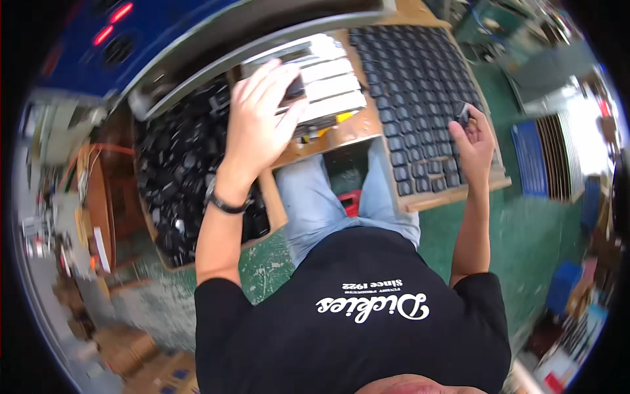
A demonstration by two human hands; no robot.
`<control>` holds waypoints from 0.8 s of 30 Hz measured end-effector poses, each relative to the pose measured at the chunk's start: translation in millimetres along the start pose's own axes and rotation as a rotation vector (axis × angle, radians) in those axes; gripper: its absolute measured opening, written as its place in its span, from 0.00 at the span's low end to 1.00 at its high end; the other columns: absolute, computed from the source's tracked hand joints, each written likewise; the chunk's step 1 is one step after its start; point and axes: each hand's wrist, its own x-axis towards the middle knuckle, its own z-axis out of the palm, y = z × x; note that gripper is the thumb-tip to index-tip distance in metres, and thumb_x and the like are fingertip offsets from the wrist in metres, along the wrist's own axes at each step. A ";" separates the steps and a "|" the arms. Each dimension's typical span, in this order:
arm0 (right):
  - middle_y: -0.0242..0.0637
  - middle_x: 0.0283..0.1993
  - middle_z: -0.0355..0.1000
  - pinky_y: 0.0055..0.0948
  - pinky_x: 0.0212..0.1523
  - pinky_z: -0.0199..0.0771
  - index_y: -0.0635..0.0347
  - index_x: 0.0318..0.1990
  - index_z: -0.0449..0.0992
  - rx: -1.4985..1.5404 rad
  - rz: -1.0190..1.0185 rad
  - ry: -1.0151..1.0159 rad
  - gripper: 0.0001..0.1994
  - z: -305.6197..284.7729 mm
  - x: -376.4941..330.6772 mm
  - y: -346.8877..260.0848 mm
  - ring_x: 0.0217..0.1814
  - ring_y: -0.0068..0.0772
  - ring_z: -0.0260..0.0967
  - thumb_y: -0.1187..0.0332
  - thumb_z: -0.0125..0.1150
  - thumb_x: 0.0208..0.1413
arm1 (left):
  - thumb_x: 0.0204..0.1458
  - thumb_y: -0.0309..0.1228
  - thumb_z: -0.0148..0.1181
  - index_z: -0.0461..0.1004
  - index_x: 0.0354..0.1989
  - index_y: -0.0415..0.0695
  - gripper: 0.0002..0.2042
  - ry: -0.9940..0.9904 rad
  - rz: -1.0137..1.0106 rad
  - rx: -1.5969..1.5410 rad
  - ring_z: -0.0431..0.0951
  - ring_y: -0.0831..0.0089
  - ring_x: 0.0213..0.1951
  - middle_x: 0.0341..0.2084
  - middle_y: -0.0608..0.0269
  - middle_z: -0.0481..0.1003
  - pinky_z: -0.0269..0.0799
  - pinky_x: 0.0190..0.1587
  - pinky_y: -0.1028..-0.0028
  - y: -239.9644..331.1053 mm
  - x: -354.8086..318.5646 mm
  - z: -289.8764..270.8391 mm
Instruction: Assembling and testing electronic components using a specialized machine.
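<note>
My left hand (259, 118) is curled over the near side of a bright metal plate with pale strips (328, 82). Between its thumb and fingers it grips a small black part (295, 87). Over at the right, my right hand (476, 139) pinches another small black part (463, 114) between thumb and fingertips. That hand hovers at the right side of a board (420, 204) covered with rows of similar black parts (413, 85). To the left of my left forearm lies a large heap of loose black parts (180, 164) in a shallow wooden tray.
Behind the metal plate runs a long metal edge of a blue machine (197, 29) with red lights. A yellow item (344, 117) lies at the plate's near edge. Something red (349, 202) is between my knees. Stacked panels (554, 157) stand on the green floor at right.
</note>
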 end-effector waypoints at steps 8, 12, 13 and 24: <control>0.46 0.65 0.76 0.45 0.67 0.72 0.54 0.56 0.87 -1.166 0.179 0.505 0.28 -165.5 -59.7 104.8 0.68 0.51 0.70 0.45 0.72 0.54 | 0.73 0.49 0.52 0.59 0.81 0.36 0.36 -0.191 0.084 -0.112 0.59 0.46 0.80 0.80 0.44 0.60 0.52 0.79 0.53 17.4 -10.2 4.9; 0.43 0.69 0.75 0.45 0.71 0.69 0.48 0.56 0.88 -1.293 0.227 0.519 0.27 -156.6 -68.5 116.1 0.73 0.49 0.67 0.41 0.72 0.56 | 0.74 0.49 0.51 0.62 0.79 0.36 0.34 -0.059 0.078 -0.167 0.63 0.45 0.77 0.78 0.43 0.64 0.56 0.78 0.52 13.4 -35.8 -7.5; 0.43 0.69 0.75 0.44 0.71 0.68 0.46 0.55 0.89 -1.318 0.232 0.513 0.26 -153.1 -70.3 117.6 0.73 0.48 0.67 0.41 0.71 0.56 | 0.74 0.49 0.52 0.63 0.78 0.36 0.33 -0.023 0.078 -0.177 0.65 0.45 0.76 0.77 0.43 0.65 0.57 0.78 0.53 12.4 -47.0 -11.4; 0.42 0.69 0.79 0.41 0.69 0.73 0.50 0.51 0.92 -1.170 0.056 0.359 0.16 -190.4 -73.0 161.4 0.69 0.48 0.75 0.55 0.68 0.63 | 0.65 0.47 0.65 0.80 0.61 0.37 0.26 -0.159 -0.674 0.453 0.84 0.40 0.45 0.45 0.38 0.84 0.80 0.51 0.51 -143.2 -216.3 -81.7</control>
